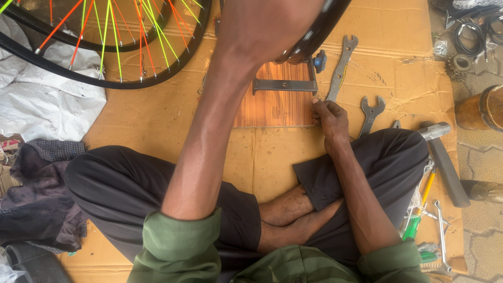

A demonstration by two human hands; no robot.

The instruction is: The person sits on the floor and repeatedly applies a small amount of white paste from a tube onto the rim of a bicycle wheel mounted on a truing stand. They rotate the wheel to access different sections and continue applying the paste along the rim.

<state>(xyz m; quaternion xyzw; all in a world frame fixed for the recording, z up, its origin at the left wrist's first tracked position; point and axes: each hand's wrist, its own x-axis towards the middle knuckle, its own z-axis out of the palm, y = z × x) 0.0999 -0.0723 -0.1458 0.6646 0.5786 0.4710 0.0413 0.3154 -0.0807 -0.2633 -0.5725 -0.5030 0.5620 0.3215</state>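
Seen from above, a person sits cross-legged and barefoot on a sheet of flattened brown cardboard (157,112) laid over grey paving stones, which show along the cardboard's right edge. The left hand (262,23), raised close to the camera near the cardboard's far edge, grips a black wheel rim (325,26); its fingers are cut off by the top of the view, so how they wrap cannot be told. The right hand (329,116) rests at the right edge of a small wood-grained board (272,102) in the middle of the cardboard, fingertips pressed together in a pinch on something too small to make out. A grey metal bracket (285,84) sits on the board's far part. Just beside the right hand lie a long flat spanner (340,65) and a shorter open-ended spanner (370,112). Near the cardboard's right edge lie a hammer (445,160), a green-handled screwdriver (416,222) and thin metal tools (441,233). At the far left corner a second bicycle wheel (105,47) with orange and yellow-green spokes lies partly over white cloth (47,99); dark cloth (36,194) is heaped at the left edge. Off the far right corner, on the paving, lie a toothed sprocket (460,64) and coiled black cables (479,31).
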